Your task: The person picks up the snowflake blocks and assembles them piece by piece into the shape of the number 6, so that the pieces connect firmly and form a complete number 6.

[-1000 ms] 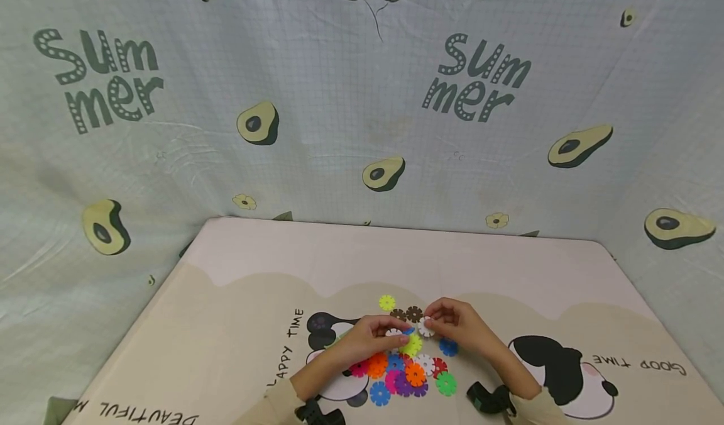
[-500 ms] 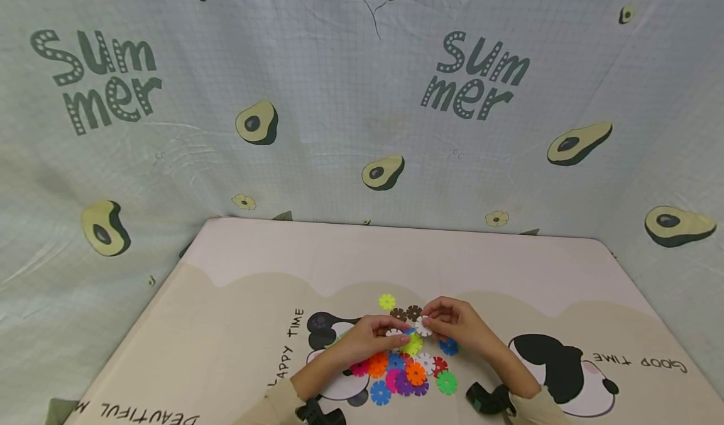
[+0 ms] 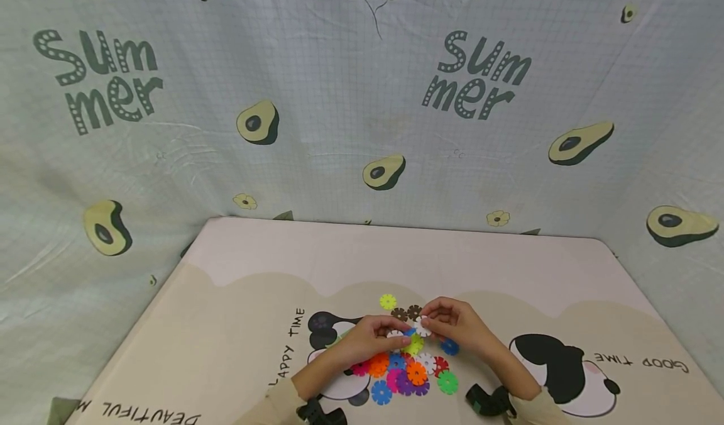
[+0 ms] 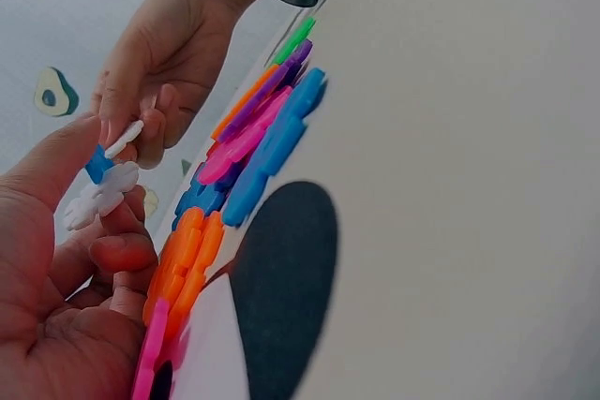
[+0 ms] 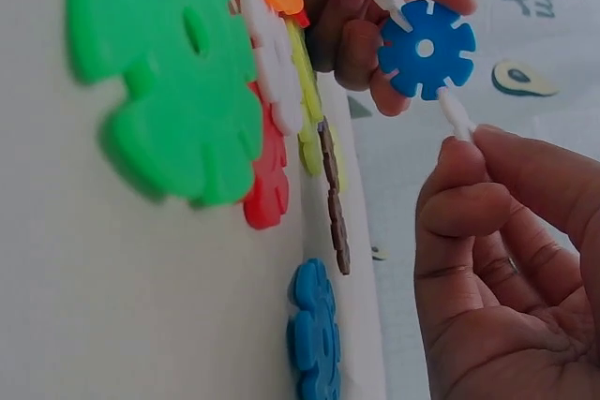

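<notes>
My left hand [image 3: 370, 337] pinches a blue snowflake disc [image 5: 427, 49] with a white snowflake disc [image 4: 98, 196] joined to it at an angle. Between the thumb and fingers of my right hand [image 3: 460, 324] is a second white snowflake disc [image 5: 456, 114]. Its edge meets a slot at the rim of the blue disc; how deep it sits, I cannot tell. Both hands are held close together above a pile of loose discs. Below the fingertips in the head view lies a yellow-green disc [image 3: 415, 344].
Orange [image 3: 416, 373], green [image 3: 448, 383], blue [image 3: 381, 392], pink, purple, red and white discs overlap nearest the person. Brown discs [image 3: 399, 314] and a yellow disc [image 3: 388, 301] lie farther back. A single blue disc [image 3: 450, 347] lies under the right hand.
My right hand has shifted slightly left, bringing its white disc up to the blue one. The left hand keeps its place, and the loose discs have not moved.
</notes>
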Available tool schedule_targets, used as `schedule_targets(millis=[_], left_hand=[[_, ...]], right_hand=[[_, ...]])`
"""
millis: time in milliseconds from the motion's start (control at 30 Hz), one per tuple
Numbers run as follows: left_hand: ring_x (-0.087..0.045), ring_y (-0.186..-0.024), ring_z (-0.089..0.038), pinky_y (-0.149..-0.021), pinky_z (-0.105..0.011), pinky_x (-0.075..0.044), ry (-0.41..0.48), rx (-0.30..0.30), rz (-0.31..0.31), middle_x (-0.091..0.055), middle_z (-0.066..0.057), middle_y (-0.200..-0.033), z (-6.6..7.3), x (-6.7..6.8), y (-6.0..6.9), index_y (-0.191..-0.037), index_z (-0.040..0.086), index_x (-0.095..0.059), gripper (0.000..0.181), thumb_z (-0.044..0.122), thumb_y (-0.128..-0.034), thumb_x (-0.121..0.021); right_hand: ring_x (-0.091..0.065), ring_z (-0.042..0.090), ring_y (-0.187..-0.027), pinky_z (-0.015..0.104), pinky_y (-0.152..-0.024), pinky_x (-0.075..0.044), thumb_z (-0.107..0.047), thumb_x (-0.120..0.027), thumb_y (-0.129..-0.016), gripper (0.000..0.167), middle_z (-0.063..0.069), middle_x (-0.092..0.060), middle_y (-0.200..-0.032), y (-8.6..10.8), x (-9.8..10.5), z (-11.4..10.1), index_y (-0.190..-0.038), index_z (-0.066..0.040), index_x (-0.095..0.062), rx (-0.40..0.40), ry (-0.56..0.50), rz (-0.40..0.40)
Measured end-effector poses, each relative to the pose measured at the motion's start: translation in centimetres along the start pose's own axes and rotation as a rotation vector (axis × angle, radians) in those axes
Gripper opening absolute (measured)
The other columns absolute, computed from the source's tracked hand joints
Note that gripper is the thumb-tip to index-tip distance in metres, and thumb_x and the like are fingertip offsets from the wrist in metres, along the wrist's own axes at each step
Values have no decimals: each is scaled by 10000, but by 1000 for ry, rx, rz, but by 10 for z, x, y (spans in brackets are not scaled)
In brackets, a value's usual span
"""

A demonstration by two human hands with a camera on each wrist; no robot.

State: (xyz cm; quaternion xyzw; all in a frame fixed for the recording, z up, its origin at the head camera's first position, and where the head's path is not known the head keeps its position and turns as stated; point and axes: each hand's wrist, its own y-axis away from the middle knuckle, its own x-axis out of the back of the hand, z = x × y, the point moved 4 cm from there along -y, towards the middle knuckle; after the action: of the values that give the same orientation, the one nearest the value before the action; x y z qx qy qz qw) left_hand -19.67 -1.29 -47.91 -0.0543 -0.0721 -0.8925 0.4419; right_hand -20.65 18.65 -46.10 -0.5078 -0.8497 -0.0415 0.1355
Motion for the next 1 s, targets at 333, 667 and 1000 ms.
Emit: schedule_targets(millis=[333,667,1000], left_hand=[[-447,-663,-57,-603,-175,-364,-10,-11,0,-656,-17,-952,-1,0,-2,-1123,18,-696,278,208,-920,-685],[-542,-773,-58,-711,-176,-456,-65,-46,8,-698,-104,-1074,1,-1,-3,-1137,5,-693,286,194,-922,-683],[-539,-766,-27,-722,-185,-471,-125,-96,-2,-701,-66,-1005,-1,0,-2,-1102,-5,-698,283,203,-910,-698]], right_hand=[[-611,118,-660,262,-612,-543,-99,-625,-952,221,98,-655,-880,0,-5,0,-1069,88,-608,4,-13,-14],[-576,130,-632,243,-588,-521,-103,-650,-935,206,104,-645,-860,-1,-7,-2,-1048,67,-625,-9,6,1],[-563,70,-649,225,-562,-499,-67,-649,-928,152,87,-644,-826,0,-13,-6,-1002,65,-640,44,39,2]])
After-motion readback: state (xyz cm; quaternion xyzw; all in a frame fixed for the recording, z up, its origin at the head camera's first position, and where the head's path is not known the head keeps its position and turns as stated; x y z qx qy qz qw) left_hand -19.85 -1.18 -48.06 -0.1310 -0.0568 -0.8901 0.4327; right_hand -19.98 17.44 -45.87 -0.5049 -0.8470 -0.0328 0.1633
